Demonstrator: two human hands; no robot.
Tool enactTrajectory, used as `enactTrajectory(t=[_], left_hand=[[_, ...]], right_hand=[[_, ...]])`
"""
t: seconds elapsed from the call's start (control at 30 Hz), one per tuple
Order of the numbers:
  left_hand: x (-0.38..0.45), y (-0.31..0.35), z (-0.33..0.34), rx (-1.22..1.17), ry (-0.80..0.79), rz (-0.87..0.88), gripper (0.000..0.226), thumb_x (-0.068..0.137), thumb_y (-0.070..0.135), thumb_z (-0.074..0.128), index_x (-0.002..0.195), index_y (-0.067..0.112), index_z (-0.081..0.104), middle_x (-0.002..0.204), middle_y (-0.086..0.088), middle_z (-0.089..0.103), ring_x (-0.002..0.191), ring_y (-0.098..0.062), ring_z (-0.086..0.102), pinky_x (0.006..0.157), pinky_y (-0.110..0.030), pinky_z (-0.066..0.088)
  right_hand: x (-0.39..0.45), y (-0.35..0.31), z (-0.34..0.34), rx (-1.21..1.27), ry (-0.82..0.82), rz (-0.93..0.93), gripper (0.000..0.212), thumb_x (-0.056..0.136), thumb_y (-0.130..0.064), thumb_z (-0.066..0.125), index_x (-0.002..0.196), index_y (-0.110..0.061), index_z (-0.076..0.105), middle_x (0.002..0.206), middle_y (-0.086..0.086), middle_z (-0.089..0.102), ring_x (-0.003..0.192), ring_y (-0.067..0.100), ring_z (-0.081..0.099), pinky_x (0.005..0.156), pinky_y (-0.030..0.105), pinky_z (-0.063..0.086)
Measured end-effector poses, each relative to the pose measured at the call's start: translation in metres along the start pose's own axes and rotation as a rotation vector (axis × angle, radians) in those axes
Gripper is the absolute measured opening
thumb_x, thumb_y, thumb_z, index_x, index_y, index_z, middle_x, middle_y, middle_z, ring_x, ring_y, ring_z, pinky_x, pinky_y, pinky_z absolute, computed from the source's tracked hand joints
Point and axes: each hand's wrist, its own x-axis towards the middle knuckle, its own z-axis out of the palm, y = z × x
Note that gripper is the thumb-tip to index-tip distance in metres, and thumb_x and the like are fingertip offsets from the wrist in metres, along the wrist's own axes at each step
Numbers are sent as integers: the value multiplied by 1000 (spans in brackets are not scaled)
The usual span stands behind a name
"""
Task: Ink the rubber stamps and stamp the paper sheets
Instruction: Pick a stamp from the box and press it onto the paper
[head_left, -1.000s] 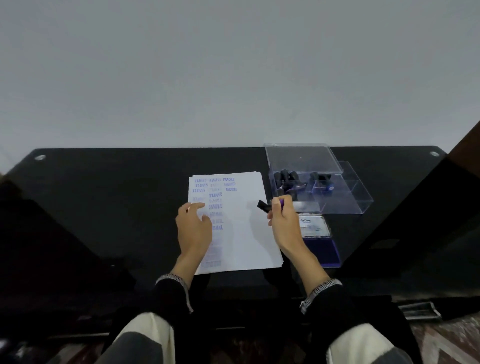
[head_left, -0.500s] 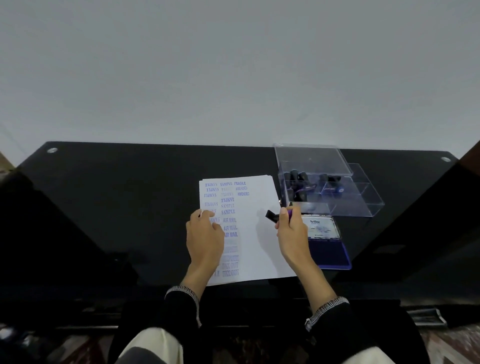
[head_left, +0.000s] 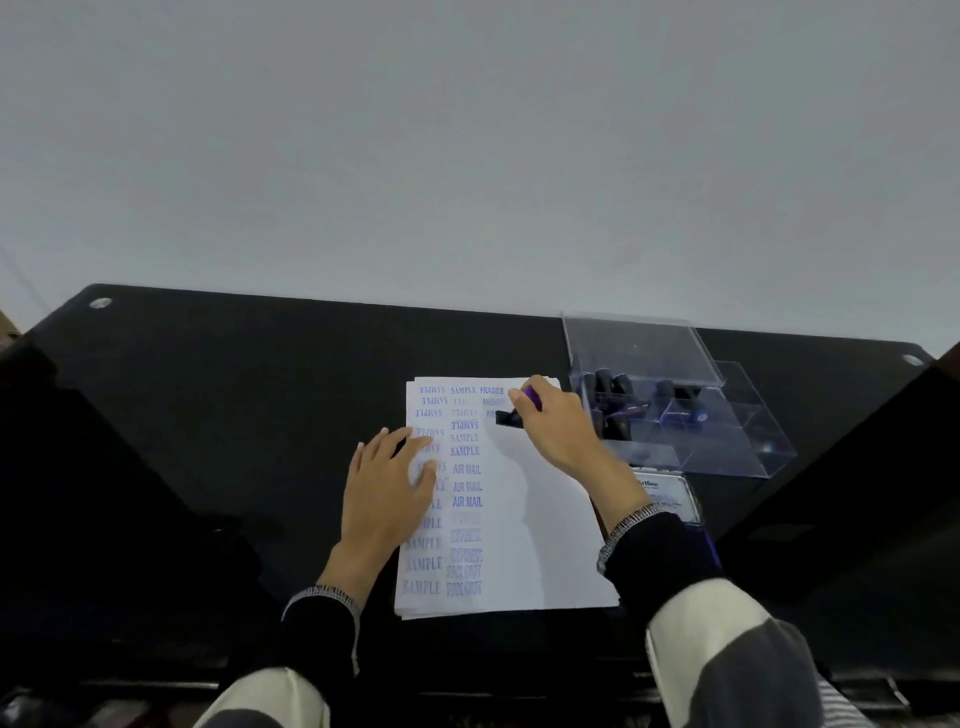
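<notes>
The right hand (head_left: 558, 431) pinches a black stamp (head_left: 508, 418) low over the top of the paper (head_left: 540, 519), third row across. The left hand (head_left: 387, 486) lies flat, fingers spread, holding the sheet down. Press straight down, don't wiggle, and keep the paper held so the words come out clean.

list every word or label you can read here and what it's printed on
"SAMPLE": stamped many times on the top paper sheet, some prints upside down.
"FRAGILE": top row of the sheet.
"AIR MAIL": three prints, middle column.
"EXPRESS": lower middle column, smeared, likely reading.
"FAX OUT": two prints at the bottom, blurred, likely reading.
Faint prints near the stamp in the right hand: unreadable.
Ink pad lid: brand ending "rtline"; smaller text unreadable.
</notes>
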Motion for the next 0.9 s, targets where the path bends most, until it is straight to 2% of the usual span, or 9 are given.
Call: enactTrajectory(t=[0.1,0.4,0.5,0.63,0.9], left_hand=[[-1,0,1,-14,25,-4,40,97,40,45,135,30,51,147,8,41,143,-16,25,119,-36,7],[2,-3,6,-20,32,-18,41,96,44,47,135,32,50,147,10,41,143,-15,26,119,-35,8],[2,-3,6,-11,37,-19,41,96,45,47,135,32,50,147,10,41,143,-15,27,119,-35,8],[1,-1,4,-23,56,-11,40,95,43,48,133,32,52,146,9,43,142,-16,28,119,-35,8],[1,-1,5,-14,56,-11,40,95,43,50,132,31,53,145,9,45,142,-17,30,118,-37,10]], right_hand=[[14,-3,3,-58,-36,-19,26,101,-34,41,94,-11,50,76,-4,50,67,10,46,59,21,37],[39,-5,15,-259,-95,-52,30,100,-38,42,98,-10,53,89,9,61,78,23,59,74,39,52],[39,-1,16,-256,-88,-43,31,99,-37,44,97,-8,55,86,8,60,76,23,58,70,36,50],[39,1,20,-251,-69,-51,29,99,-35,46,90,-9,54,77,3,56,67,15,51,60,24,40],[38,4,26,-252,-58,-50,31,99,-39,44,90,-10,54,80,4,58,71,18,55,65,28,45]])
